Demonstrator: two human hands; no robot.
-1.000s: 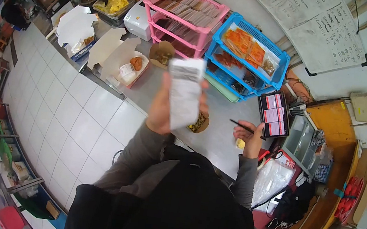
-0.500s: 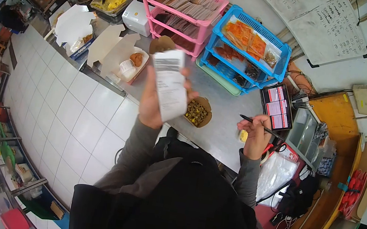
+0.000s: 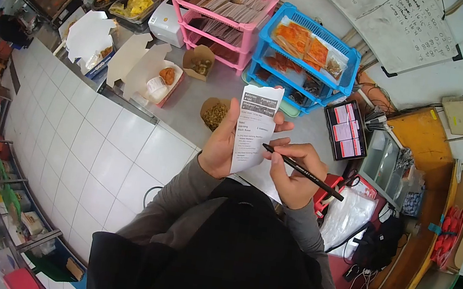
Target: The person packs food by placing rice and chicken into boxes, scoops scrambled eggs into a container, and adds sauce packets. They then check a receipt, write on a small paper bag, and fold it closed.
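My left hand (image 3: 221, 143) holds a printed paper receipt (image 3: 252, 130) upright in front of me, fingers curled behind it and the thumb along its left edge. In my right hand (image 3: 298, 177) a black pen (image 3: 312, 178) is gripped for writing, its tip right at the receipt's right side. Partly covered by my left hand, a brown paper box of chopped food (image 3: 212, 114) sits on the metal counter (image 3: 180, 108). Behind it stands another brown box (image 3: 200, 62) with food inside. Left of these is an open white takeaway box (image 3: 164, 83) with fried pieces and a small wrapped packet.
Pink stacked trays (image 3: 223, 10) and blue stacked trays (image 3: 310, 49) full of packets line the counter's back. A tablet (image 3: 346, 130) leans at the right, near red-handled scissors (image 3: 351, 179) and clear plastic bags (image 3: 345, 217). Tiled floor (image 3: 106, 150) lies to the left.
The receipt has moved right, in front of me, and is held steadier. My right hand has come left with the pen, bringing its tip to the paper.
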